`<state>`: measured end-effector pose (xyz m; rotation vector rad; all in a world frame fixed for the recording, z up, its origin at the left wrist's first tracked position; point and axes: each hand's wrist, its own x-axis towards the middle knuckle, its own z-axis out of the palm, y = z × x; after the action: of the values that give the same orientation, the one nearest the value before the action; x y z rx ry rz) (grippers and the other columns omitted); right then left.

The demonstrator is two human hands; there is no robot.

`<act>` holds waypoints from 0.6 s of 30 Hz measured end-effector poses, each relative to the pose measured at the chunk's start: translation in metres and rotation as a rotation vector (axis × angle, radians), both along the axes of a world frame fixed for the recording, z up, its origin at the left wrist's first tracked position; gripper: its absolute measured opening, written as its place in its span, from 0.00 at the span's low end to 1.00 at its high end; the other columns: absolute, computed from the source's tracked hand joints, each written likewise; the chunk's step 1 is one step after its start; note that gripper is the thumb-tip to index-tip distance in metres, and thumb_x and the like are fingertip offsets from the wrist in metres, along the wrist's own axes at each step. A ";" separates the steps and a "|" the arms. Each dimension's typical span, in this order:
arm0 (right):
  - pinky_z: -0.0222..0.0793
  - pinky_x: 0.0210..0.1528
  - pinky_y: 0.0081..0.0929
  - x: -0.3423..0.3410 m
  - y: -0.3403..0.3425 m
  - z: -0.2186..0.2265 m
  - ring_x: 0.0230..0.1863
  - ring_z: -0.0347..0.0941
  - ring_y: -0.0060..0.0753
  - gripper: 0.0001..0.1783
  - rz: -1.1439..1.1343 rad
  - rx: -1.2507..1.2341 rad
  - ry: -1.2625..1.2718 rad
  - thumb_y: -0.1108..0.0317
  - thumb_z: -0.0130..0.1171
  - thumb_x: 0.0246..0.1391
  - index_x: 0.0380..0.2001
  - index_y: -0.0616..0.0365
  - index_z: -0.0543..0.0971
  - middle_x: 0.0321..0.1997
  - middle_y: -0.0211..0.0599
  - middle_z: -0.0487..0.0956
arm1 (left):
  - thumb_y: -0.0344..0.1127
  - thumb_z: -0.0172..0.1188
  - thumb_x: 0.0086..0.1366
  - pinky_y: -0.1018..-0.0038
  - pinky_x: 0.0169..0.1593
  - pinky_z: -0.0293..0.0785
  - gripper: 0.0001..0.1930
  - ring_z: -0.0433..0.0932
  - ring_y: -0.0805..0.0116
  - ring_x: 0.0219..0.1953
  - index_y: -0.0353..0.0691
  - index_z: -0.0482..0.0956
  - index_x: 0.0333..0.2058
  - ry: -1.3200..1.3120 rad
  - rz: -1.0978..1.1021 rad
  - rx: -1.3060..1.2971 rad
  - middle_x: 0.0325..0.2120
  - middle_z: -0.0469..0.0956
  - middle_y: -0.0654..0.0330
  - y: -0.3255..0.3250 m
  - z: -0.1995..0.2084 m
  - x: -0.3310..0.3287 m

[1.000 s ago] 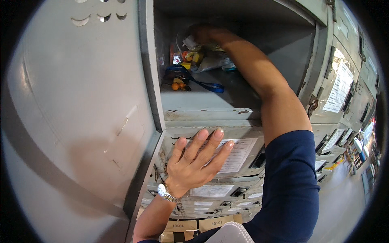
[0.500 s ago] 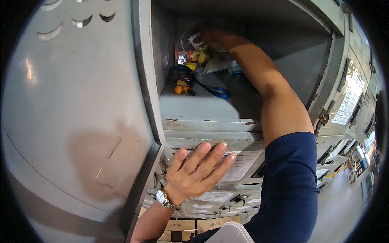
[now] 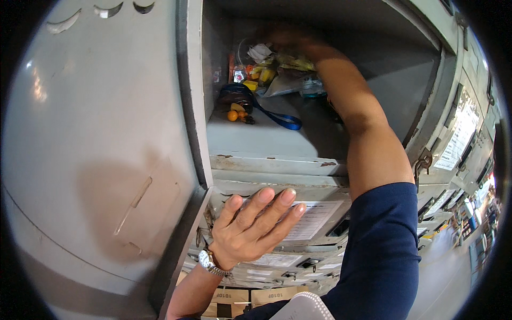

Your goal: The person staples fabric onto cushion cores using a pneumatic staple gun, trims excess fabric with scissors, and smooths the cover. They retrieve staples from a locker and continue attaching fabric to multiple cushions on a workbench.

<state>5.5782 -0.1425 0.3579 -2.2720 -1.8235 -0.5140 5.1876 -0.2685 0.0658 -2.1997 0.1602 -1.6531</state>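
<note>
My right arm reaches deep into an open grey metal locker (image 3: 261, 141). At the dark back, my right hand (image 3: 285, 36) is in shadow, and its fingers and anything in them cannot be made out. Close to it are a crumpled white item (image 3: 260, 52), yellow packets (image 3: 264, 74) and a clear plastic bag (image 3: 285, 82). Nearer the opening lie a dark pouch (image 3: 234, 94), a blue strap (image 3: 282, 120) and small orange balls (image 3: 234, 114). Below the locker's sill, my left hand (image 3: 248, 232) is raised with fingers spread and nothing in it; a wristwatch (image 3: 207, 260) circles that wrist.
The locker door (image 3: 106, 133) stands swung out at the left. More lockers with paper labels (image 3: 461, 133) run down and to the right. Cardboard boxes (image 3: 232, 296) sit low down, and a white perforated object (image 3: 304, 308) shows at the bottom edge.
My right hand has shifted slightly right and deeper, away from the crumpled white item, which now shows more fully. My left hand has drifted slightly left, still spread.
</note>
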 end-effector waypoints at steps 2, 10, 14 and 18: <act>0.72 0.63 0.37 -0.003 -0.005 0.008 0.62 0.76 0.42 0.26 -0.102 -0.076 0.133 0.61 0.69 0.52 0.56 0.47 0.82 0.63 0.41 0.79 | 0.47 0.61 0.67 0.53 0.79 0.40 0.21 0.58 0.58 0.75 0.65 0.81 0.59 -0.002 -0.005 -0.010 0.68 0.70 0.63 0.000 0.000 0.000; 0.73 0.61 0.34 -0.012 -0.035 0.004 0.59 0.77 0.37 0.24 -0.122 -0.260 0.295 0.63 0.66 0.55 0.56 0.47 0.83 0.62 0.38 0.80 | 0.43 0.61 0.65 0.53 0.79 0.41 0.20 0.60 0.57 0.74 0.62 0.83 0.57 -0.010 -0.016 0.007 0.67 0.71 0.62 0.006 0.001 -0.004; 0.74 0.60 0.36 0.021 -0.036 -0.003 0.56 0.79 0.35 0.25 -0.223 -0.079 0.041 0.60 0.64 0.57 0.59 0.46 0.81 0.60 0.38 0.81 | 0.41 0.61 0.65 0.52 0.79 0.41 0.21 0.60 0.57 0.74 0.62 0.83 0.56 -0.002 -0.064 -0.011 0.67 0.71 0.61 0.001 0.001 0.000; 0.71 0.64 0.40 -0.049 -0.037 -0.019 0.60 0.77 0.39 0.28 -0.368 -0.066 -0.127 0.56 0.66 0.56 0.61 0.45 0.79 0.62 0.40 0.80 | 0.44 0.60 0.70 0.58 0.78 0.45 0.18 0.64 0.65 0.72 0.62 0.81 0.58 0.003 -0.036 -0.114 0.65 0.74 0.71 -0.001 0.000 -0.007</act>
<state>5.5289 -0.1799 0.3389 -2.6934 -1.4932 -0.6769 5.1809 -0.2695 0.0656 -2.2957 0.1089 -1.7180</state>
